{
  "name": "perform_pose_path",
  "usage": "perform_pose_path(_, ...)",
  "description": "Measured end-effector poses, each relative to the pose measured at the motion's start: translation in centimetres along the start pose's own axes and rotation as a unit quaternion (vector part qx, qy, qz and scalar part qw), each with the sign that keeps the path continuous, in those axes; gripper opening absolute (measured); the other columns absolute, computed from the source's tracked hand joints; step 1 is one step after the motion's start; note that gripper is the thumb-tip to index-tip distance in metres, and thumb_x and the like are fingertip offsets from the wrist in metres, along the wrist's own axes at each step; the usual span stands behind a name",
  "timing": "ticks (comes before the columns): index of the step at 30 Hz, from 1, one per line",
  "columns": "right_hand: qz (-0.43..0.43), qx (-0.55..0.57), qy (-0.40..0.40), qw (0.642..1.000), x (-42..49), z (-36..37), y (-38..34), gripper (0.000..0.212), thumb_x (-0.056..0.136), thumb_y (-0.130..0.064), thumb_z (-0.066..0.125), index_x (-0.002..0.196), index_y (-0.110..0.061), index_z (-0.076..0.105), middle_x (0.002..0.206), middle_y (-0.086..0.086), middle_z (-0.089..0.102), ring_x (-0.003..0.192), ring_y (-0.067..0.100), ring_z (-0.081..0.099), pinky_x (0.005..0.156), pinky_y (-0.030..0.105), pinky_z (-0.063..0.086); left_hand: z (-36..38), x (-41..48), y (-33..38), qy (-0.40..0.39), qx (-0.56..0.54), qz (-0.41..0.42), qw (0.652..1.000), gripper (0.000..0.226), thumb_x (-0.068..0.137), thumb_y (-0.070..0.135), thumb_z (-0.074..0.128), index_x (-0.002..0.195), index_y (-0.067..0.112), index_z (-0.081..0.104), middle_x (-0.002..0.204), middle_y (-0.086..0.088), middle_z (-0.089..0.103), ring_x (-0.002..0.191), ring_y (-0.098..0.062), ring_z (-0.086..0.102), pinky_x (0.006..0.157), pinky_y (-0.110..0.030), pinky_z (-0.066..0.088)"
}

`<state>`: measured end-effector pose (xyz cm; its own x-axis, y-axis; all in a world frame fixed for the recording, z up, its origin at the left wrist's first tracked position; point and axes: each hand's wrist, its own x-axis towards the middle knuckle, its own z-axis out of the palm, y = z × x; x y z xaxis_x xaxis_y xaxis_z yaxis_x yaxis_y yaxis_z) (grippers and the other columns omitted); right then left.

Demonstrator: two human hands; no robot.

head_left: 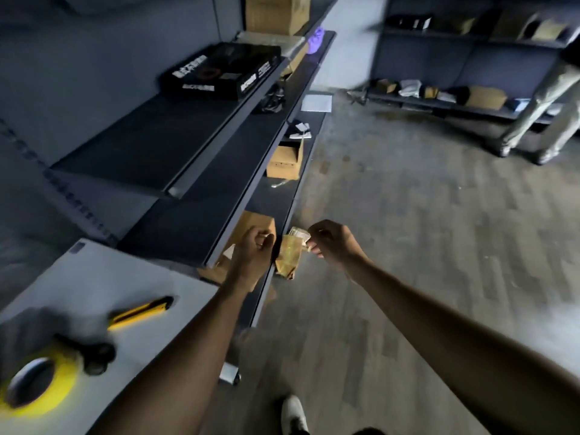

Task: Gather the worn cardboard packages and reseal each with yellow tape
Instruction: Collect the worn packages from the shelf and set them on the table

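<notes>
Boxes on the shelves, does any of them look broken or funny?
Yes. The crumpled package by the front edge of the lower shelf looks creased and worn. Farther along, the small cardboard box sits with its top flap open.

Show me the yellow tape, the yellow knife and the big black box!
yellow tape [67, 376], head view, on the roll's yellow band.
yellow knife [141, 312], head view, middle of its handle.
black box [219, 70], head view, middle of its top face.
</notes>
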<state>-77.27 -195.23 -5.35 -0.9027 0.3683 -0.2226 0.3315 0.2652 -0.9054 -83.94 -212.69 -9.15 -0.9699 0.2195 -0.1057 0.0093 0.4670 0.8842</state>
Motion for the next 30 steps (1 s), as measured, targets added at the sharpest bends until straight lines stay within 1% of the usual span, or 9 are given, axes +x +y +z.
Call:
perform_pose_path(3, 0.003, -0.006, 0.024, 1.0, 3.2, -2.0, -0.9, 0.022, 0.095, -0.019, 0.056, 0.075, -0.024, 0.063, 0.088, 0.019, 0.073, 0.072, 0.026, 0.063, 0.065, 0.036, 0.047, 1.5, 4.2, 1.4, -0.013, 0.0, 0.015, 1.0, 0.008, 0.096, 0.026, 0.061, 0.104, 0.026, 0.06, 0.109, -0.001, 0.07, 0.1, -0.02, 0.068, 0.09, -0.045, 0.055)
perform_pose_path(6, 0.004, -0.01, 0.026, 1.0, 6.7, -3.7, -1.1, 0.02, 0.095, -0.02, 0.056, 0.078, -0.027, 0.063, 0.088, 0.014, 0.074, 0.076, 0.032, 0.066, 0.066, 0.039, 0.05, 2.9, 7.4, 2.6, -0.014, 0.026, 0.033, 0.999, 0.017, 0.097, 0.031, 0.059, 0.111, 0.022, 0.062, 0.11, 0.001, 0.07, 0.1, -0.017, 0.067, 0.09, -0.042, 0.055)
perform_pose_path(9, 0.002, -0.018, 0.028, 0.999, 10.4, -5.1, -0.9, 0.02, 0.096, -0.019, 0.054, 0.081, -0.029, 0.062, 0.092, 0.012, 0.074, 0.087, 0.037, 0.07, 0.072, 0.046, 0.056, 4.4, 10.6, 3.3, -0.021, 0.052, 0.029, 0.998, 0.023, 0.098, 0.035, 0.058, 0.116, 0.021, 0.061, 0.113, 0.003, 0.069, 0.101, -0.014, 0.065, 0.09, -0.04, 0.054)
perform_pose_path(11, 0.008, -0.017, 0.019, 1.0, 13.1, -5.7, -0.2, 0.016, 0.097, -0.019, 0.053, 0.086, -0.025, 0.063, 0.094, 0.014, 0.073, 0.088, 0.037, 0.07, 0.074, 0.048, 0.057, 5.7, 12.7, 3.5, -0.023, 0.061, 0.013, 0.998, 0.022, 0.097, 0.035, 0.058, 0.115, 0.023, 0.061, 0.111, 0.005, 0.069, 0.1, -0.013, 0.065, 0.089, -0.039, 0.054)
perform_pose_path(16, 0.02, -0.006, -0.011, 1.0, 21.2, -7.3, 2.6, 0.019, 0.096, -0.017, 0.053, 0.082, -0.026, 0.062, 0.096, 0.017, 0.073, 0.08, 0.033, 0.067, 0.067, 0.036, 0.049, 10.0, 18.9, 3.8, -0.021, 0.051, -0.031, 0.998, 0.02, 0.097, 0.03, 0.061, 0.115, 0.021, 0.06, 0.111, 0.004, 0.067, 0.102, -0.013, 0.062, 0.082, -0.028, 0.049)
perform_pose_path(20, 0.021, -0.001, -0.054, 0.998, 29.6, -9.1, 4.8, 0.014, 0.095, -0.011, 0.053, 0.087, -0.014, 0.063, 0.096, 0.025, 0.07, 0.074, 0.022, 0.058, 0.065, 0.033, 0.042, 13.9, 24.4, 4.4, -0.01, 0.071, -0.07, 0.995, 0.026, 0.097, 0.032, 0.061, 0.119, 0.018, 0.06, 0.109, 0.005, 0.065, 0.1, -0.012, 0.06, 0.077, -0.024, 0.046)
perform_pose_path(24, 0.046, 0.001, -0.067, 0.997, 37.2, -11.1, 7.6, 0.011, 0.096, -0.015, 0.056, 0.099, -0.013, 0.067, 0.096, 0.016, 0.072, 0.074, 0.022, 0.063, 0.064, 0.034, 0.047, 18.5, 29.3, 4.0, -0.022, 0.104, -0.124, 0.987, 0.03, 0.098, 0.029, 0.059, 0.122, 0.012, 0.057, 0.118, -0.003, 0.065, 0.105, -0.02, 0.062, 0.078, -0.028, 0.048)
perform_pose_path(27, 0.062, -0.007, -0.069, 0.996, 40.7, -11.4, 10.7, 0.012, 0.097, -0.019, 0.057, 0.099, -0.013, 0.067, 0.092, 0.011, 0.072, 0.075, 0.022, 0.065, 0.064, 0.035, 0.05, 21.1, 31.4, 3.0, -0.043, 0.123, -0.156, 0.979, 0.034, 0.099, 0.027, 0.057, 0.127, 0.009, 0.055, 0.124, -0.007, 0.062, 0.1, -0.015, 0.058, 0.071, -0.023, 0.042)
perform_pose_path(30, 0.099, -0.022, -0.078, 0.992, 44.5, -10.6, 14.5, 0.012, 0.096, -0.02, 0.058, 0.093, -0.013, 0.066, 0.088, 0.009, 0.071, 0.078, 0.026, 0.067, 0.066, 0.034, 0.049, 24.0, 33.8, 0.5, -0.057, 0.145, -0.19, 0.969, 0.034, 0.099, 0.024, 0.057, 0.129, 0.007, 0.054, 0.126, -0.008, 0.061, 0.099, -0.009, 0.053, 0.077, -0.021, 0.039)
